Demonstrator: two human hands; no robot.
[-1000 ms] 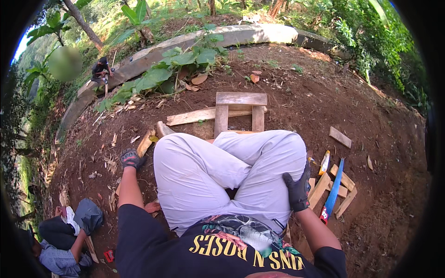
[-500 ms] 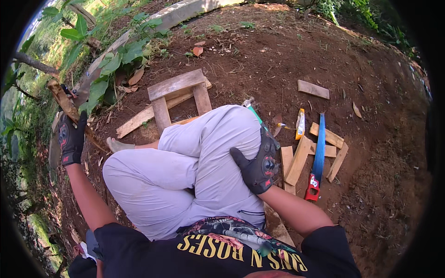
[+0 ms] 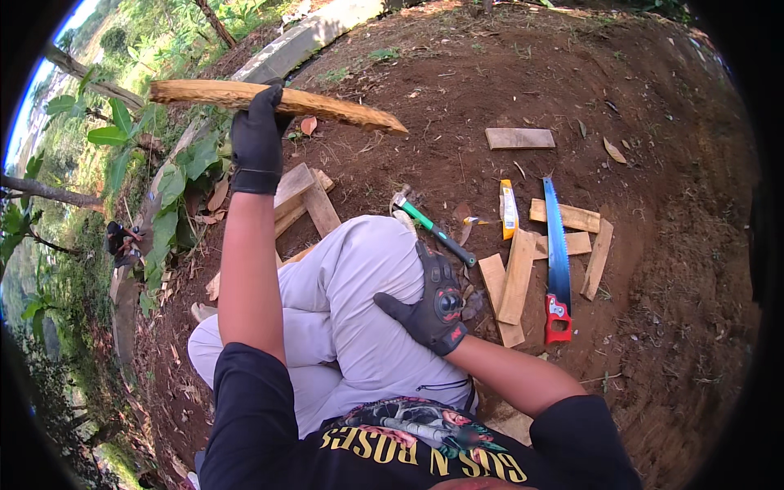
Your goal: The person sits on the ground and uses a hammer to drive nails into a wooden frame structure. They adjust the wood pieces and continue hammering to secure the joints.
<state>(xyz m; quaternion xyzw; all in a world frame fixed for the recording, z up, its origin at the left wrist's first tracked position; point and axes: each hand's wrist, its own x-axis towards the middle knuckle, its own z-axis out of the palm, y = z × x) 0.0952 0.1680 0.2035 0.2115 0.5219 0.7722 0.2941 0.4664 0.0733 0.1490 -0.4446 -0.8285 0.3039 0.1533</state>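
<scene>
My left hand [image 3: 260,147], in a black glove, is raised with its fingers closed round a rough-edged strip of wood [image 3: 343,112]. The strip lies roughly level above the ground, reaching out to both sides of the hand. My right hand [image 3: 433,304], gloved too, rests on my knee with its fingers stretched out and nothing held. Just beyond that knee a claw hammer [image 3: 437,232] with a green and black handle lies on the soil. Behind my left forearm is a frame of nailed or stacked boards [image 3: 320,204], partly hidden by my arm and leg.
At the right, a handsaw [image 3: 559,269] with a red handle lies across several short wood pieces [image 3: 516,278]. A yellow packet [image 3: 509,210] and a single board [image 3: 520,139] lie farther off. Leafy plants [image 3: 196,155] and a concrete edge [image 3: 306,41] border the soil. Another person [image 3: 122,243] is far left.
My left hand has swung the wood strip up and to the right, from beside the plants to in front of me. The right hand stays on the knee; the hammer now shows more fully.
</scene>
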